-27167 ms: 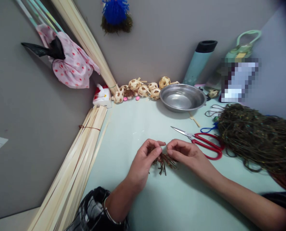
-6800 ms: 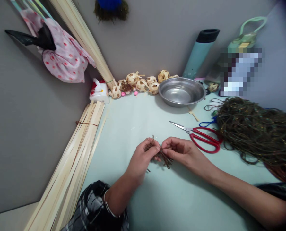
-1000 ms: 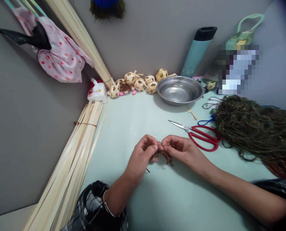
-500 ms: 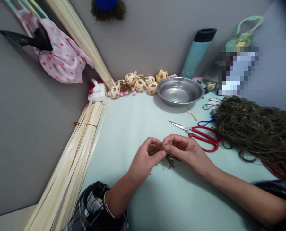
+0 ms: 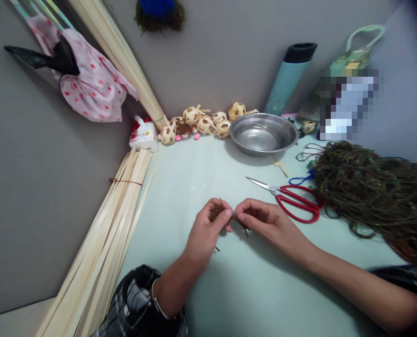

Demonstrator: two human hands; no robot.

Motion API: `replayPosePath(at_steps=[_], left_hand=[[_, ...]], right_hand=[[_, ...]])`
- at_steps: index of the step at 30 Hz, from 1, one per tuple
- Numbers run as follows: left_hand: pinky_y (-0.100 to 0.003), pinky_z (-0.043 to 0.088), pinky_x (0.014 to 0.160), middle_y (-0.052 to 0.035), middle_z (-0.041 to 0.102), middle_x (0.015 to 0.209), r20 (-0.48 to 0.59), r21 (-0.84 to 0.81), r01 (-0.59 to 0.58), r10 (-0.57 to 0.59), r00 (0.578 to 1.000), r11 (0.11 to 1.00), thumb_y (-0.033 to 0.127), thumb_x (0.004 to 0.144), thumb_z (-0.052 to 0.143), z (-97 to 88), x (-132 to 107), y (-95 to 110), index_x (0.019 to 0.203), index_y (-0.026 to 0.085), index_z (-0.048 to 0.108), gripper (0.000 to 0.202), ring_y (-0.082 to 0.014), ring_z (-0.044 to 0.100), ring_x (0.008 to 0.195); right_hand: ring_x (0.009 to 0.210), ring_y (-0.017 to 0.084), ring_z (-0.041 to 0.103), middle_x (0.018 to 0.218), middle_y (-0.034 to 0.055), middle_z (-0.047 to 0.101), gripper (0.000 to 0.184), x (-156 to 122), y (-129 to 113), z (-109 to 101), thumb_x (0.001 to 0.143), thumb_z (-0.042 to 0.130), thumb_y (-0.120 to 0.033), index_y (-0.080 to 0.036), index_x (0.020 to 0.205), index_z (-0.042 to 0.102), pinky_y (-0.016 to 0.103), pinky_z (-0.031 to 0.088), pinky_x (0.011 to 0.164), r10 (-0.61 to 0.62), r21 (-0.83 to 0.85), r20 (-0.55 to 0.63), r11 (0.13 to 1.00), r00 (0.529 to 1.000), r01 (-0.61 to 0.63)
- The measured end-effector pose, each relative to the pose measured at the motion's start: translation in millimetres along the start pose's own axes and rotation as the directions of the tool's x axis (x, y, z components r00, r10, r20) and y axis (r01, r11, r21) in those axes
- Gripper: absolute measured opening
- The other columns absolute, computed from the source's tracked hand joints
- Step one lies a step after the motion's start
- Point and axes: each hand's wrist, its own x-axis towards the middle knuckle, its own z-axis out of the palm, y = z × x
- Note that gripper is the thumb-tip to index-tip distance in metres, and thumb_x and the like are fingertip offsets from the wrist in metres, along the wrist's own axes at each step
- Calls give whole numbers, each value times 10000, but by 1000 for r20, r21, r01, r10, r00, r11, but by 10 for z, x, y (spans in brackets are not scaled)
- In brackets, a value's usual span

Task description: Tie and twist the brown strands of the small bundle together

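Observation:
My left hand is closed round a small brown bundle of cord, much of it hidden by the fingers. Close beside it, my right hand pinches dark cord ends that run out from the bundle between thumb and forefinger. A short loose end pokes out below my left palm. Just beyond my right hand lie red-handled scissors, their blades pointing left. A large heap of dark green-brown cord lies to the right.
A steel bowl stands at the back, beside several woven strip balls and a tissue pack. Tied flat pale strips lie along the left edge. A teal bottle leans at the back wall.
My hands have drawn slightly apart, the left one moving a little left and turning with the bundle. Fewer cord ends show between them now. The camera view has shifted slightly.

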Motion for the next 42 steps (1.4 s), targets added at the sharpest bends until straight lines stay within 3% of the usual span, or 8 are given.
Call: replayPosePath(at_steps=[9,14,22,28,34,42], left_hand=[[-244,412,666,20,535,725,85,140,52,-64,994,989,290,836,651,44,-12,123,822,171,561,150,-84,479,623],[-232,404,644,12,543,816,31,45,41,-42,999,998,286,830,650,23,2,72,813,173,561,146,-73,472,635],[-209,394,620,13,552,807,-25,-179,112,-118,993,978,304,828,662,18,9,97,864,169,529,192,-55,435,611],[-220,405,643,24,523,782,-19,-25,42,-42,999,999,310,842,656,20,5,70,845,179,534,180,-66,459,630],[-241,416,665,0,560,787,102,124,37,-50,993,992,323,841,652,41,-17,70,830,174,560,176,-94,502,676],[-257,403,685,27,524,725,47,59,25,-27,999,998,319,854,628,35,-3,76,822,180,518,180,-89,493,639]], right_hand=[[704,143,539,751,25,613,284,-9,-15,-25,899,620,-444,-169,827,611,264,417,651,-23,-12,-41,1000,999,22],[641,124,493,692,5,573,280,6,-4,-9,865,661,-443,-164,865,639,254,393,606,-1,18,-40,1000,999,2],[670,123,497,743,17,610,267,-10,14,31,894,621,-414,-158,821,626,250,374,627,59,9,189,998,980,-61],[682,131,475,749,5,552,297,-10,21,-48,933,567,-471,-174,922,587,252,379,628,-30,-20,27,999,999,30],[555,109,377,586,-26,414,483,1,-15,-38,903,566,-566,-185,627,455,246,308,521,18,-47,81,999,997,-14],[688,158,558,707,32,613,351,20,22,-34,900,608,-504,-170,790,595,284,432,639,-15,21,13,1000,1000,15]])
